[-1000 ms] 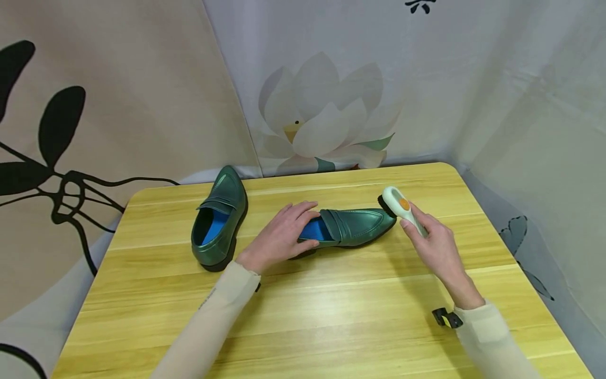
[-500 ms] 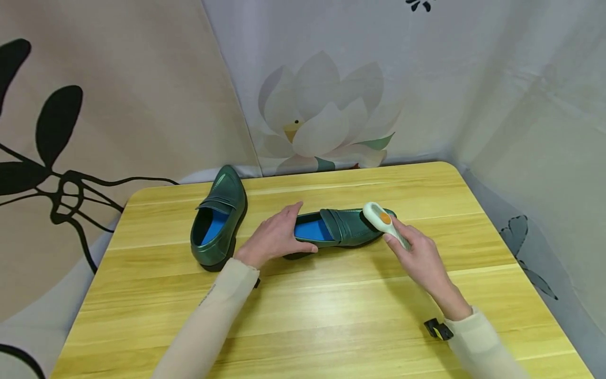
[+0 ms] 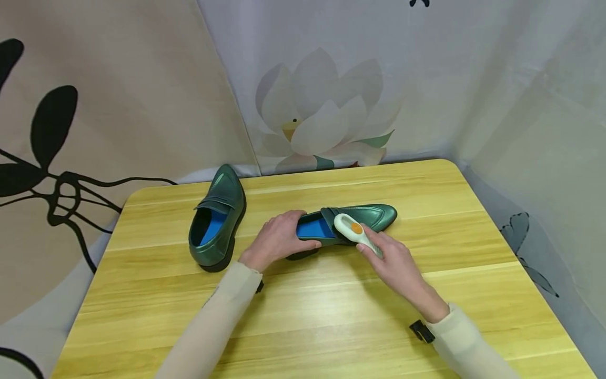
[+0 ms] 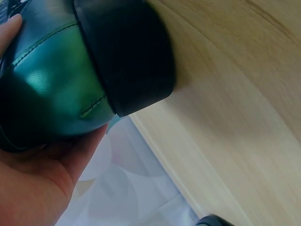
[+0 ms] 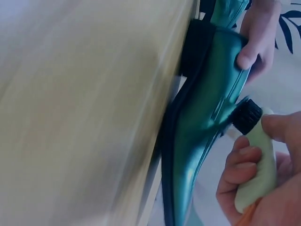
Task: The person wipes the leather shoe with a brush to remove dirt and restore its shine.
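Note:
A green loafer [image 3: 371,215] with a blue insole lies across the middle of the table, toe to the right. My left hand [image 3: 276,239] grips its heel, thumb on the near side; the left wrist view shows the heel's green back [image 4: 56,84] and dark sole in that grip. In my right hand [image 3: 395,266] is a shoe brush [image 3: 347,225], pale with an orange spot. Its head is over the loafer's strap area in the head view. In the right wrist view, dark bristles [image 5: 247,115] stand at the shoe's upper; whether they touch is unclear.
The matching green loafer [image 3: 221,210] stands at the left, toe toward the back. Around the wooden table [image 3: 322,326] hang pale printed cloths, the rear one bearing a lotus [image 3: 322,105]. Both sleeves are light, with a dark device at each wrist.
The brush has travelled left along the loafer, from the toe tip to the strap area. My left hand's fingers have drawn back from the shoe's opening to its heel.

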A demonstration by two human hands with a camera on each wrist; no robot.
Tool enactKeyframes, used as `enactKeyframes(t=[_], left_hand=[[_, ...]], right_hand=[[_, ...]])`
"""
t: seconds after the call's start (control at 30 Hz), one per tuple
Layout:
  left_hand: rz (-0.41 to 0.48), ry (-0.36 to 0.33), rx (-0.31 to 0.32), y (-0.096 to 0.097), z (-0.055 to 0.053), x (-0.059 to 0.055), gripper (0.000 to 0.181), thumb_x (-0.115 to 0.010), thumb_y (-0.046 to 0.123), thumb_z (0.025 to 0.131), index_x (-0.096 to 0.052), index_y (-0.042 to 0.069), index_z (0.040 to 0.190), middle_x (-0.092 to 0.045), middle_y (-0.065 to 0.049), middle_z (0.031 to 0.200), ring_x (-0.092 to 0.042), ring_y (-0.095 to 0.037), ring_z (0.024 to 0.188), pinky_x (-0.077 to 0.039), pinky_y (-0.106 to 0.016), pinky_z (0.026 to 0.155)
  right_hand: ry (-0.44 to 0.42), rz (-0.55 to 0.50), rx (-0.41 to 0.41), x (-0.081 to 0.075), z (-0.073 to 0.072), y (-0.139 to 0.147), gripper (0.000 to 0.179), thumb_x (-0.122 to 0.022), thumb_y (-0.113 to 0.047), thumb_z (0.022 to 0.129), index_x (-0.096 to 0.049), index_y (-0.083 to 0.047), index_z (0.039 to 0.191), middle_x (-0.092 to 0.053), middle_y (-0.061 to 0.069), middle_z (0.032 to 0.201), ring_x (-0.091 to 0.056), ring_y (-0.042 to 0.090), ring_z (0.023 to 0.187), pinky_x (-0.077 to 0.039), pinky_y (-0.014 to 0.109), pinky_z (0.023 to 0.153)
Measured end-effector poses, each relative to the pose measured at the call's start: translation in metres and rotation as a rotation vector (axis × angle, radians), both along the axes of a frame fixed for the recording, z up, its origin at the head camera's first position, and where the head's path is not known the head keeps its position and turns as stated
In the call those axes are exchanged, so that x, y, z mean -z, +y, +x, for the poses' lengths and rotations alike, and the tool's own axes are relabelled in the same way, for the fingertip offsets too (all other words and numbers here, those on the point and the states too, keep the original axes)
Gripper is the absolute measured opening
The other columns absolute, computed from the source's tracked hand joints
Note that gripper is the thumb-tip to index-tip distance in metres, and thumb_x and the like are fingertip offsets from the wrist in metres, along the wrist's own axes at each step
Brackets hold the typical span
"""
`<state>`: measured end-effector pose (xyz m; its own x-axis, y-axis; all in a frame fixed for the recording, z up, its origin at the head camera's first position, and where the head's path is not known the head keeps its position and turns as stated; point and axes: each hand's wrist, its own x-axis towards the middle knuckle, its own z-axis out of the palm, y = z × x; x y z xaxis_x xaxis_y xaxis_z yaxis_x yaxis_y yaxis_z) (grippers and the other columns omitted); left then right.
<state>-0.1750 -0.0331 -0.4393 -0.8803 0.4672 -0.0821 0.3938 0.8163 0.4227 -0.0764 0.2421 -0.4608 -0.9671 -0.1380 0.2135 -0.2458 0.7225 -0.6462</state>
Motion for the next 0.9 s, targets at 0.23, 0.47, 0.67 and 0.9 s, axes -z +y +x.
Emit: enactKeyframes(t=[0.23,0.47,0.67,0.9], left_hand=[[-0.003,-0.003,-0.009,-0.002,0.001,0.002,0.090,-0.078,0.066,0.081,-0.055,0.009,0.147,-0.062,-0.012,0.140,-0.062,-0.029,0.107,-0.054,-0.050,0.094],[0.017,0.003,0.001,-0.002,0.001,0.003,0.089,-0.079,0.065,0.082,-0.055,0.008,0.146,-0.063,-0.012,0.139,-0.062,-0.029,0.108,-0.054,-0.050,0.093],[0.008,0.011,0.002,0.001,0.003,0.000,0.089,-0.080,0.063,0.082,-0.055,0.007,0.146,-0.062,-0.013,0.140,-0.063,-0.029,0.111,-0.054,-0.049,0.094],[0.022,-0.012,-0.017,0.000,0.005,0.001,0.089,-0.080,0.062,0.082,-0.055,0.006,0.147,-0.061,-0.014,0.141,-0.062,-0.030,0.111,-0.054,-0.050,0.095]], right_hand=[[-0.021,0.101,0.070,0.008,-0.006,0.030,0.055,-0.062,-0.030,0.106,-0.053,0.001,0.149,-0.070,0.020,0.106,-0.063,0.028,0.079,-0.051,0.046,0.066],[0.063,0.240,0.223,0.006,-0.012,0.074,0.051,-0.065,-0.023,0.104,-0.055,0.006,0.145,-0.061,0.019,0.083,-0.047,0.024,0.058,-0.036,0.035,0.047],[0.062,0.285,0.206,0.005,-0.018,0.059,0.051,-0.064,-0.024,0.104,-0.054,0.006,0.145,-0.062,0.022,0.085,-0.050,0.027,0.059,-0.040,0.040,0.047],[-0.006,0.183,0.064,-0.003,-0.023,0.003,0.054,-0.055,-0.028,0.109,-0.050,0.011,0.146,-0.065,0.018,0.090,-0.054,0.025,0.068,-0.047,0.038,0.056]])
